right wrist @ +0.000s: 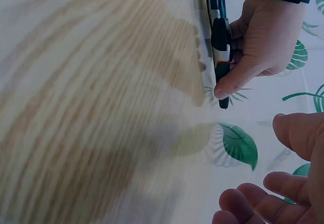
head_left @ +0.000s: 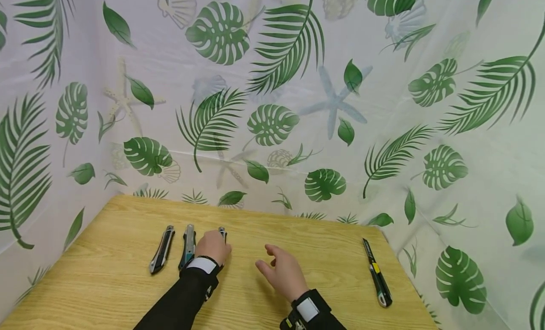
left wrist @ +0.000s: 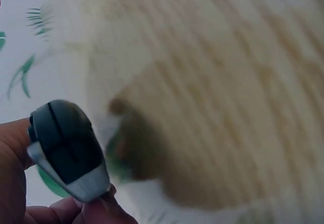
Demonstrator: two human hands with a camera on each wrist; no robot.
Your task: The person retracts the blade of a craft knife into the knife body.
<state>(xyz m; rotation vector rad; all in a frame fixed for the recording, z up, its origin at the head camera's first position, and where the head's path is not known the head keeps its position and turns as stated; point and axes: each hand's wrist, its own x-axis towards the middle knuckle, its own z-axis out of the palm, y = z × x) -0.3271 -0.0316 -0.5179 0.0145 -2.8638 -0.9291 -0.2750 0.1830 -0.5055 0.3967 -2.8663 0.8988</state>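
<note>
My left hand (head_left: 211,247) grips a utility knife (head_left: 223,232) at the left middle of the table; in the head view the hand hides most of it. In the left wrist view the dark teal and grey end of this utility knife (left wrist: 71,148) shows between thumb and fingers. The right wrist view has the left hand (right wrist: 271,37) with its thumb along the knife. Just left of that hand lies a grey and teal utility knife (head_left: 187,247), partly covered. Apart from any object, my right hand (head_left: 284,272) hovers over the table with fingers loosely bent, holding nothing.
A black and silver utility knife (head_left: 162,249) lies farthest left on the wooden table (head_left: 332,273). Near the right edge lies a slim black and green cutter (head_left: 376,273) with a yellow part. A leaf-printed curtain (head_left: 272,178) stands behind the table and at both sides.
</note>
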